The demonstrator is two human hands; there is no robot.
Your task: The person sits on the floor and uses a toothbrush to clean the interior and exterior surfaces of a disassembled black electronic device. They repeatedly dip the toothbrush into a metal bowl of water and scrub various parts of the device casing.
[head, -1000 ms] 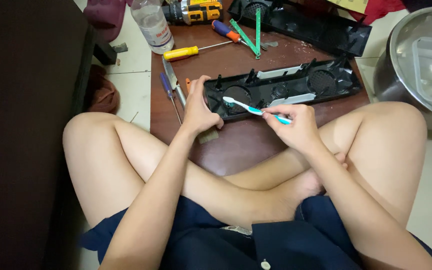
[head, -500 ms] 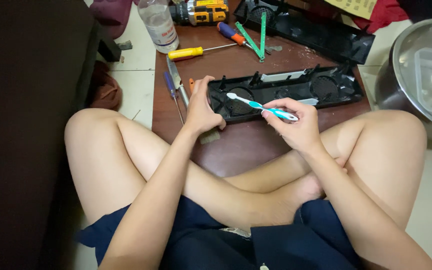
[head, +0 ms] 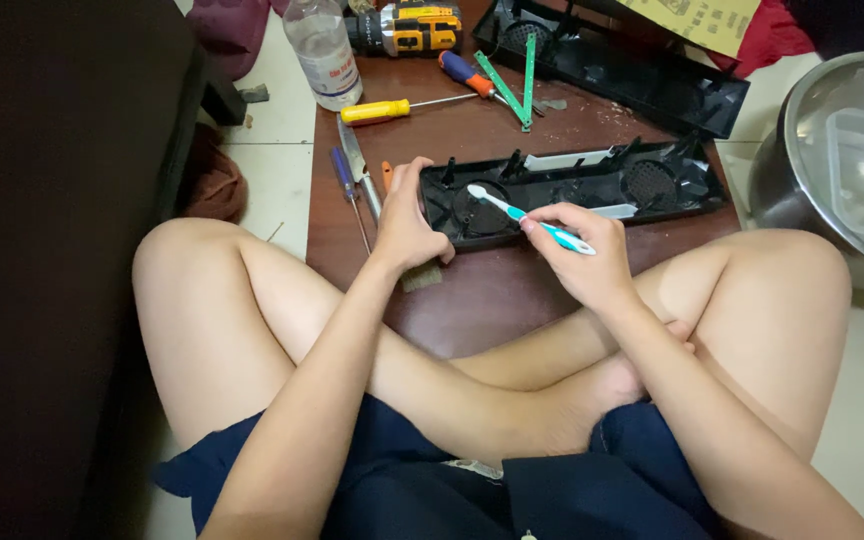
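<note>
toothbrush [head: 527,216] shifted left, over black panel [head: 572,185]

A low, dark brown wooden surface [head: 512,290] sits on the pale tiled floor [head: 272,170]. On it lie a long black plastic housing [head: 592,185], a second black housing [head: 632,70] behind it, a yellow-handled screwdriver [head: 382,110], a blue and orange screwdriver [head: 467,72], a green folding ruler [head: 517,85], a clear plastic bottle [head: 322,50] and a yellow and black power drill [head: 407,28]. A steel basin [head: 812,150] stands on the floor beside it.
</note>
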